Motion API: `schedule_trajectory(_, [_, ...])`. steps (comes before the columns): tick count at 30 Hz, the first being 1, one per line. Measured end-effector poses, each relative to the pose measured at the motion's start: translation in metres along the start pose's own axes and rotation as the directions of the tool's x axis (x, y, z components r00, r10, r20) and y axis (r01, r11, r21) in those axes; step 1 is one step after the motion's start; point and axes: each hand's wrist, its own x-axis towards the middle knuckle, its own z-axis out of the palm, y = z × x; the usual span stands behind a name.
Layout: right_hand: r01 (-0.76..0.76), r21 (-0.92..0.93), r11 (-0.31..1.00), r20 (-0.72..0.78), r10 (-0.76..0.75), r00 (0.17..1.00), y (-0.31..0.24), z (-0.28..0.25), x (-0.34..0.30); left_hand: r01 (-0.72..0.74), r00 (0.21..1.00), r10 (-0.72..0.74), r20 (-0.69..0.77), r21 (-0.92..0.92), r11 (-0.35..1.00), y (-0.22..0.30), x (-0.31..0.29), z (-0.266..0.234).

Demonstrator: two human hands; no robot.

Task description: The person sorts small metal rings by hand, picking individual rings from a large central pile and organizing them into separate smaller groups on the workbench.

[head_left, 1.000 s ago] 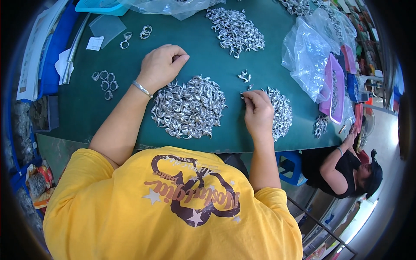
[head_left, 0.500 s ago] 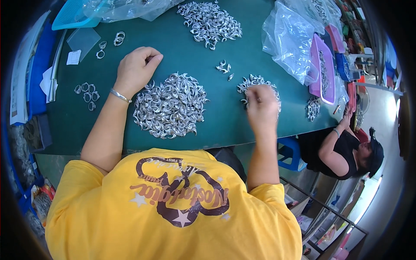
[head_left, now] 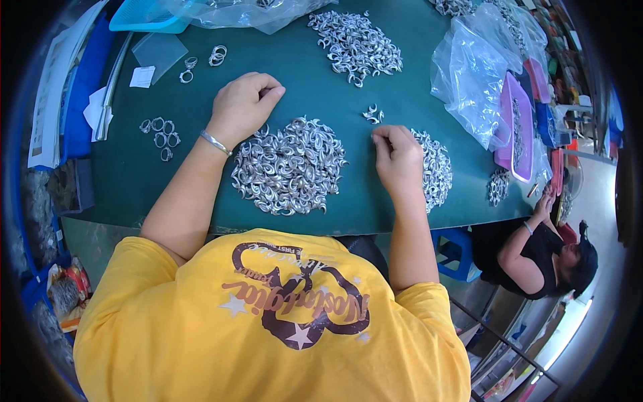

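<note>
A: Where are the hands?
B: Left hand (head_left: pixel 242 106) curled shut at the far edge of the middle ring heap (head_left: pixel 289 166); right hand (head_left: pixel 398 158) pinched, whether on a ring I cannot tell.
A: Packages?
B: Clear bag (head_left: pixel 472 80) far right; three big heaps counted.

**Counts on the green surface**

Hands: two, left (head_left: pixel 242 107) and right (head_left: pixel 398 157), both the wearer's. One bracelet (head_left: pixel 216 143).

Heaps of silver rings: three big ones, centre heap (head_left: pixel 289 167), right heap (head_left: pixel 435 167), far heap (head_left: pixel 355 45). One small cluster (head_left: pixel 372 114) of about three rings. One small pile (head_left: pixel 497 186) at the right edge.

Loose rings at left: five in a group (head_left: pixel 159 134), three more (head_left: pixel 201 61) farther up.

Clear bags: two, one (head_left: pixel 472 80) right, one (head_left: pixel 268 10) top. Pink trays: one (head_left: pixel 516 127). Blue basket: one (head_left: pixel 144 17). White paper slip: one (head_left: pixel 142 76). Other people: one (head_left: pixel 536 254).
</note>
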Motion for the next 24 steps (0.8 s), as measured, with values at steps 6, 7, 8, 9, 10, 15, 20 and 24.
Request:
schedule_trajectory(6, [-0.025, -0.070, 0.997, 0.098, 0.032, 0.995, 0.003, -0.013, -0.007, 0.012, 1.000, -0.012, 0.002, 0.002, 1.000, 0.002, -0.001, -0.001])
schedule_trajectory(7, [-0.083, -0.034, 0.996, 0.110, 0.087, 0.990, 0.002, -0.017, -0.007, 0.003, 1.000, -0.003, 0.002, 0.000, 1.000, 0.002, -0.001, -0.001])
schedule_trajectory(8, [-0.083, -0.033, 0.996, 0.114, 0.086, 0.990, 0.002, -0.020, -0.006, 0.007, 1.000, -0.007, 0.002, 0.000, 1.000, 0.001, -0.001, -0.002])
schedule_trajectory(9, [-0.102, -0.026, 0.994, 0.091, 0.104, 0.990, 0.002, -0.023, -0.005, 0.009, 1.000, -0.009, 0.000, 0.012, 1.000, 0.001, -0.002, -0.002])
schedule_trajectory(10, [-0.121, -0.020, 0.992, 0.066, 0.122, 0.990, 0.003, -0.024, -0.005, 0.008, 1.000, -0.008, -0.003, 0.023, 1.000, 0.001, -0.002, -0.001])
schedule_trajectory(15, [-0.041, -0.089, 0.995, 0.064, 0.046, 0.997, -0.006, -0.005, -0.011, 0.008, 1.000, -0.008, 0.013, 0.011, 1.000, 0.002, 0.000, -0.001])
schedule_trajectory(20, [-0.085, 0.069, 0.994, 0.098, 0.078, 0.992, -0.025, -0.002, -0.017, -0.009, 1.000, 0.010, -0.019, 0.012, 1.000, 0.000, 0.000, 0.000])
schedule_trajectory(24, [0.059, 0.334, 0.941, 0.174, -0.123, 0.977, -0.043, -0.003, -0.006, 0.029, 1.000, -0.029, 0.004, 0.027, 0.999, 0.000, -0.002, -0.002])
